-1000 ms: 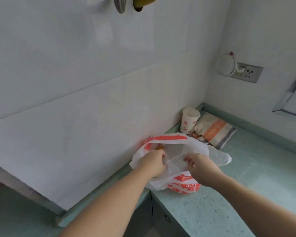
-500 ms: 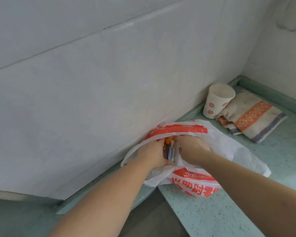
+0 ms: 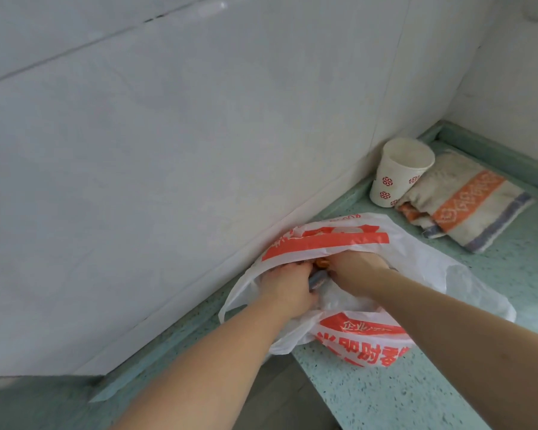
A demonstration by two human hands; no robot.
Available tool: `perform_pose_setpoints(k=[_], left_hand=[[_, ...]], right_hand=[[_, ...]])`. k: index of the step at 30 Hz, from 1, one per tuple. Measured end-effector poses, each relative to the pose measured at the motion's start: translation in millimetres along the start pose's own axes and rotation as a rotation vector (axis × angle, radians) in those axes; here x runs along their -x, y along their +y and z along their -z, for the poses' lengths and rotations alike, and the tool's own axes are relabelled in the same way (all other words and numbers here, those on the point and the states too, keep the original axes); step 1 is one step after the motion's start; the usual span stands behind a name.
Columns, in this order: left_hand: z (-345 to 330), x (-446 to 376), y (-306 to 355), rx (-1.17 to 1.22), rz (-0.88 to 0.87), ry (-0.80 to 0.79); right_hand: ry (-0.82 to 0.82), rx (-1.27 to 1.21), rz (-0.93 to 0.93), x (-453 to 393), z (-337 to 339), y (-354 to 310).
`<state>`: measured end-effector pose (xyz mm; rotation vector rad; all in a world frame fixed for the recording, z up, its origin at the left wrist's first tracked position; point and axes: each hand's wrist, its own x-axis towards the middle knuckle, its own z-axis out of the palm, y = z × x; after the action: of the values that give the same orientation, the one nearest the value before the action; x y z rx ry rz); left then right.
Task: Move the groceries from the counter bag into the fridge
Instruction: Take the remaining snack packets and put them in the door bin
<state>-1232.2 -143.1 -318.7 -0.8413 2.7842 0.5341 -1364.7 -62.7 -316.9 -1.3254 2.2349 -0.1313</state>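
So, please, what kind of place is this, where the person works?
Most likely a home kitchen. A speckled green counter meets a white tiled wall at a corner. On it sit a paper cup, a folded towel and a plastic shopping bag that both hands reach into.

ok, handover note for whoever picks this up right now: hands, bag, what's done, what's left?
Left hand: inside the bag mouth, fingers curled on an item; grip not clearly visible.
Right hand: also in the bag, fingers hidden.
Plastic bag: open on the green counter by the wall; orange and grey items just show between the hands.
Done: nothing out yet.
Left: lift the groceries out and carry them to the fridge, which is not in view.
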Motion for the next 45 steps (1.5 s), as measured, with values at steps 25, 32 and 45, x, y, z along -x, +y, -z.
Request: perform_pose_setpoints(k=[25, 32, 45], left_hand=[[76, 19, 63, 0.4, 0.025, -0.206], [115, 56, 86, 0.462, -0.213, -0.059], [163, 158, 172, 0.583, -0.593, -0.05]], right_hand=[[0.141, -0.224, -0.426, 146, 87, 34], [0.399, -0.603, -0.553, 219, 105, -3], [0.755, -0.58, -0.713, 395, 116, -53]])
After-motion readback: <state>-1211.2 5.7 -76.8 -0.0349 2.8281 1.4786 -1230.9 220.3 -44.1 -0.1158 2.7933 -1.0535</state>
